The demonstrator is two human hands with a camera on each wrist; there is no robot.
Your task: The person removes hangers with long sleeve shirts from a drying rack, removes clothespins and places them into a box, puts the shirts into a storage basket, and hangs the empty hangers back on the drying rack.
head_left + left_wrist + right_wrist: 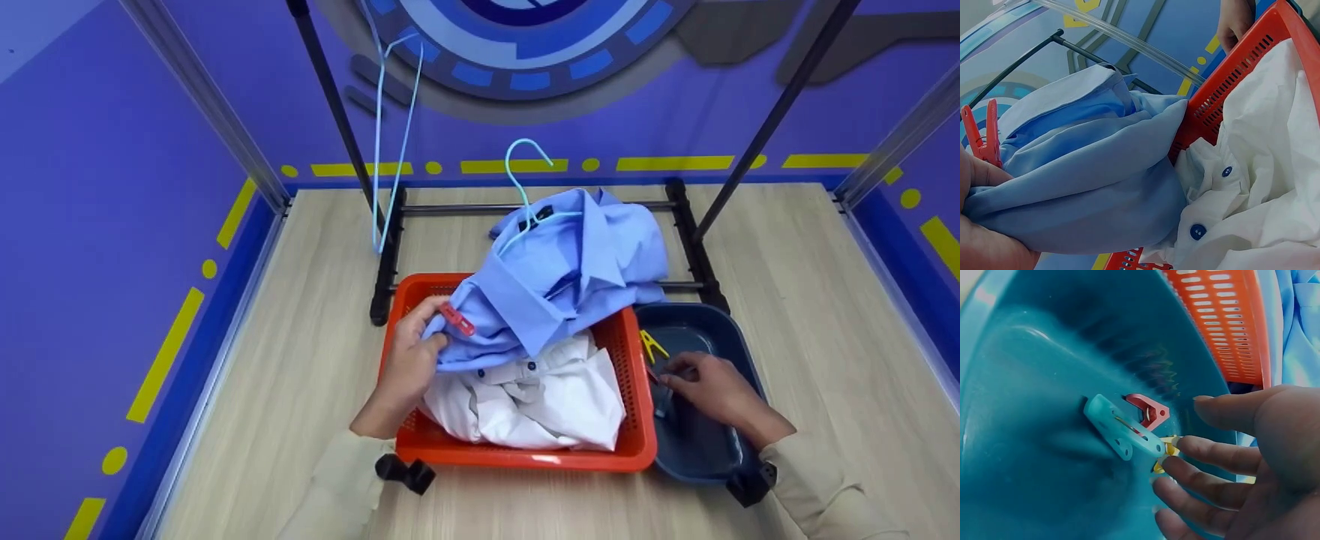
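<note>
The left hand (412, 352) pinches an edge of the blue shirt (532, 300), its thumb and fingers clamped on the cloth, and a red clip (457, 319) stands just beside the fingertips. The shirt is on a hanger (523, 196) and lies bunched over the far part of the red basket (525, 459), spilling past the far rim. In the near part of the basket sits a white garment (551, 401) with dark buttons. Just right of the basket is a dark basin (697, 322), and the right hand (712, 386) reaches into it, fingers apart from the thumb with nothing between them. By those fingertips lie a teal clip (1107, 417), a second red clip (1151, 403) and a yellow clip (652, 345); whether they touch, I cannot tell. On the far side stands a black rack (694, 255); another hanger (377, 150) hangs at the left.
</note>
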